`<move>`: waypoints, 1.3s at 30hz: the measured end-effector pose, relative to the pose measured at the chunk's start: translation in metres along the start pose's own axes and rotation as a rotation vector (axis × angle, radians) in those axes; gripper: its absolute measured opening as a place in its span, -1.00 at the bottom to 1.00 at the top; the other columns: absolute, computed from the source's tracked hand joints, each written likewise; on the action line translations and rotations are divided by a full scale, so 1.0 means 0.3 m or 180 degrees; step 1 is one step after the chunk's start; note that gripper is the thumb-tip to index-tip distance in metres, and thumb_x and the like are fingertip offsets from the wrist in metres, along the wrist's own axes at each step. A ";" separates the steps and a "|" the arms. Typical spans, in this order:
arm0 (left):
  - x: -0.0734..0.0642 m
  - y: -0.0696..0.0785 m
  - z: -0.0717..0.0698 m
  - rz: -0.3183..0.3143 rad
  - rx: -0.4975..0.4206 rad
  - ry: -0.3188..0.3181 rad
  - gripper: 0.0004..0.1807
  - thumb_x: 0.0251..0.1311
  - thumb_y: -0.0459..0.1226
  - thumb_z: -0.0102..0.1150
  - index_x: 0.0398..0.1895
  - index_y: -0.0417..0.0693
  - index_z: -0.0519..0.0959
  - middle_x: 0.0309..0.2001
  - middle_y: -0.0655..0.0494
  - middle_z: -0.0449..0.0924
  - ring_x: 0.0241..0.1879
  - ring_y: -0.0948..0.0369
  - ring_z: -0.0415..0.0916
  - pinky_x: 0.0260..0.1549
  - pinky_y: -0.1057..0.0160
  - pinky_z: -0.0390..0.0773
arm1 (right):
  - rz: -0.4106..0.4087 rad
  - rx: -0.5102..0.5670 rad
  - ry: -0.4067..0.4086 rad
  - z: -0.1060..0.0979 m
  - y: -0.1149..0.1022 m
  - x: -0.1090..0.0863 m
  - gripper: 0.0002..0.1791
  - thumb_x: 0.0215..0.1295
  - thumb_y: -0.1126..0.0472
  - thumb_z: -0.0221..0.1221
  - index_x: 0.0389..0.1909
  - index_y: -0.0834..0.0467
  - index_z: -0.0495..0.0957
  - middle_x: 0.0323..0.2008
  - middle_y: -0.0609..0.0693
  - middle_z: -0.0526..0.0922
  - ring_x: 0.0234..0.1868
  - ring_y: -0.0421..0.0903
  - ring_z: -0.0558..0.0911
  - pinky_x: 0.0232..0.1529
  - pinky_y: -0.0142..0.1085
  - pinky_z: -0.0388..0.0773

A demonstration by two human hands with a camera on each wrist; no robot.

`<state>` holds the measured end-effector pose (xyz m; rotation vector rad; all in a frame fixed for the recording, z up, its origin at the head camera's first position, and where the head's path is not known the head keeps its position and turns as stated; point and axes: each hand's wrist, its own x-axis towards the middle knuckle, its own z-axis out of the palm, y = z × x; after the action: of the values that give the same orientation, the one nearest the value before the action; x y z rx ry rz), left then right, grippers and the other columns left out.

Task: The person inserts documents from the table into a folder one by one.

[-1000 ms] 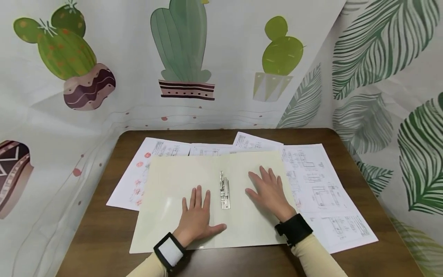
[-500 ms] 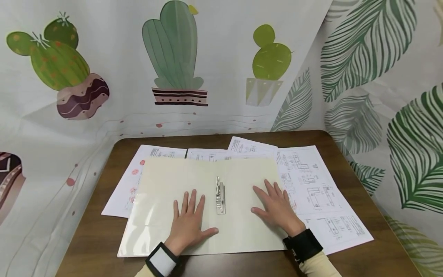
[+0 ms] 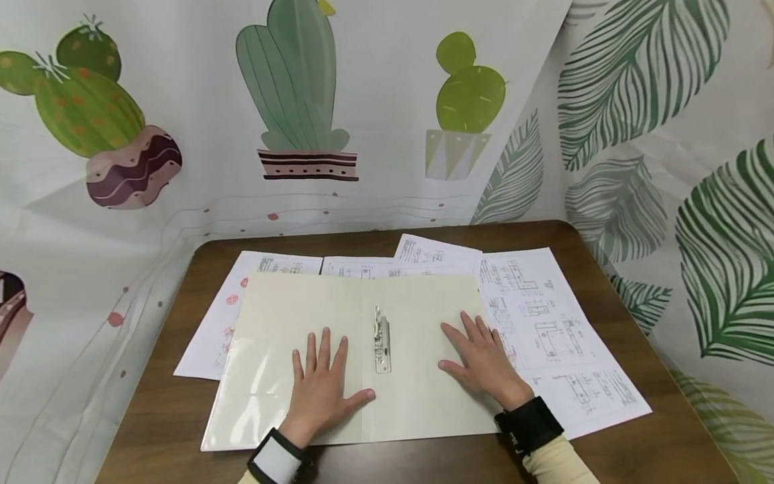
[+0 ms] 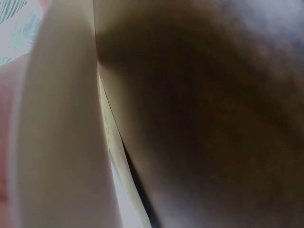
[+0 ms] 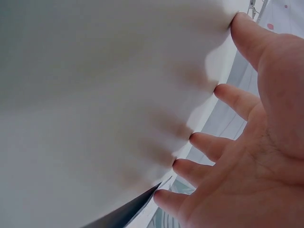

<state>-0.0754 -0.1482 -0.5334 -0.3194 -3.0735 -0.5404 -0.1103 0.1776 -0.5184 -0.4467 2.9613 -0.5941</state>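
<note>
A cream file folder lies spread flat on the table, with a metal clip near its spine. On the folder's left cover my left hand rests with fingers spread and thumb pointing toward the spine. My right hand rests on the right cover, fingers spread, its little finger near the right edge. In the right wrist view the fingertips of the right hand touch the folder's pale surface. The left wrist view is mostly dark and blurred, and the left fingers are hidden there.
Printed sheets with line drawings stick out from behind and under the folder: one with red marks at left, a large one at right, a smaller one at the back. The brown table stands against a cactus-print cloth.
The left hand has slid left across the cover. The right hand has shifted toward the right edge and slightly nearer me. The folder now shows brighter glare at its lower left. The camera view has shifted.
</note>
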 end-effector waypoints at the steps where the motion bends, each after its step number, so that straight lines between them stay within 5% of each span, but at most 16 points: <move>1: 0.000 0.002 0.001 0.0005 0.0003 0.0007 0.21 -0.04 0.38 0.37 0.56 -0.16 0.26 0.60 -0.36 -0.09 0.57 -0.36 -0.27 0.39 -0.49 -0.28 | 0.0006 0.0003 0.0000 -0.004 -0.001 0.000 -0.22 0.33 -0.15 0.32 0.50 0.04 0.38 0.55 0.34 0.14 0.55 0.44 0.05 0.38 0.45 0.00; 14: -0.079 0.035 0.006 0.0107 0.0234 0.0108 0.17 -0.14 0.32 0.48 0.49 -0.16 0.37 0.57 -0.39 0.01 0.56 -0.39 -0.20 0.36 -0.52 -0.26 | 0.0052 0.0143 -0.0065 0.008 -0.021 -0.074 -0.24 0.32 -0.12 0.33 0.49 0.03 0.39 0.55 0.33 0.16 0.54 0.46 0.04 0.36 0.49 -0.01; 22: -0.026 0.043 0.004 0.0217 0.0282 0.0257 0.15 -0.11 0.31 0.47 0.49 -0.16 0.38 0.57 -0.38 0.02 0.56 -0.38 -0.19 0.37 -0.51 -0.24 | 0.0091 0.0252 0.0276 -0.094 0.026 -0.041 -0.25 0.35 -0.04 0.33 0.50 0.08 0.36 0.54 0.40 0.11 0.52 0.50 0.04 0.37 0.47 0.00; 29: -0.010 0.028 -0.022 0.0159 0.0224 0.0255 0.13 -0.10 0.28 0.49 0.48 -0.18 0.38 0.56 -0.41 0.02 0.55 -0.41 -0.20 0.36 -0.52 -0.27 | 0.0398 0.0363 0.0437 -0.264 0.214 0.035 -0.22 0.49 -0.05 0.19 0.57 0.18 0.17 0.52 0.52 0.00 0.50 0.56 0.01 0.37 0.46 -0.01; 39: -0.004 0.015 -0.028 0.0144 0.0115 0.0184 0.12 -0.06 0.27 0.48 0.49 -0.19 0.37 0.56 -0.42 0.01 0.55 -0.41 -0.22 0.36 -0.52 -0.30 | 0.1492 0.0316 0.0089 -0.361 0.540 0.088 0.00 0.49 -0.09 0.14 0.61 0.33 -0.20 0.48 0.55 0.06 0.41 0.62 0.10 0.29 0.47 0.11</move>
<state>-0.0736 -0.1471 -0.5239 -0.3649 -3.0087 -0.4831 -0.1939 0.3519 -0.4824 0.2624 2.8868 -0.6820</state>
